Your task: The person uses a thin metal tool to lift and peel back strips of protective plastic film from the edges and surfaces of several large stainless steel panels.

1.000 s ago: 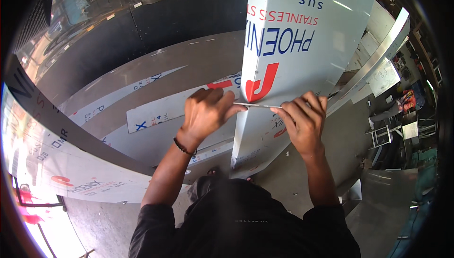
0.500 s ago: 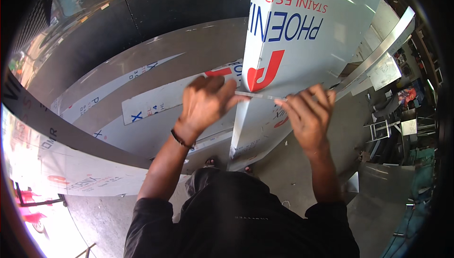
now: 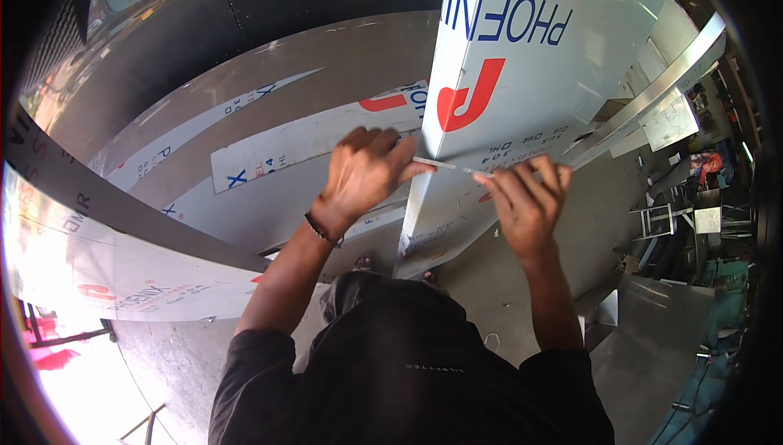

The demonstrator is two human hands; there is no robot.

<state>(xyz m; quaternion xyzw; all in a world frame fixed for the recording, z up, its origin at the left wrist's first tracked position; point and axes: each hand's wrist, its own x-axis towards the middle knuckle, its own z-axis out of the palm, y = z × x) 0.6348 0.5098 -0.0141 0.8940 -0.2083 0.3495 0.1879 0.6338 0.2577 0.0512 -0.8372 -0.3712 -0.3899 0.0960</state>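
Left hand (image 3: 367, 171) and right hand (image 3: 526, 207) each pinch a thin pale strip (image 3: 445, 165) between thumb and fingers. The strip spans between both hands, visually crossing the white folded panel (image 3: 530, 78).

A thin strip (image 3: 444, 164) of silvery white shows pale against a folded panel (image 3: 530, 78), its white face patterned with a bold red emblem and rows of blue and red lettering. A flat offcut (image 3: 314, 139) repeats the scheme, white with blue marks and a red patch, while a curved sheet (image 3: 167, 278) carries fainter red and blue print on white. A worker's black T-shirt (image 3: 424, 388), marked with small pale lettering, and dark bracelet (image 3: 323, 233) contrast with the grey floor (image 3: 481, 282). Bright pink-red shows in an object (image 3: 53, 358) at lower left, red-orange in a bundle (image 3: 710, 163) at right.
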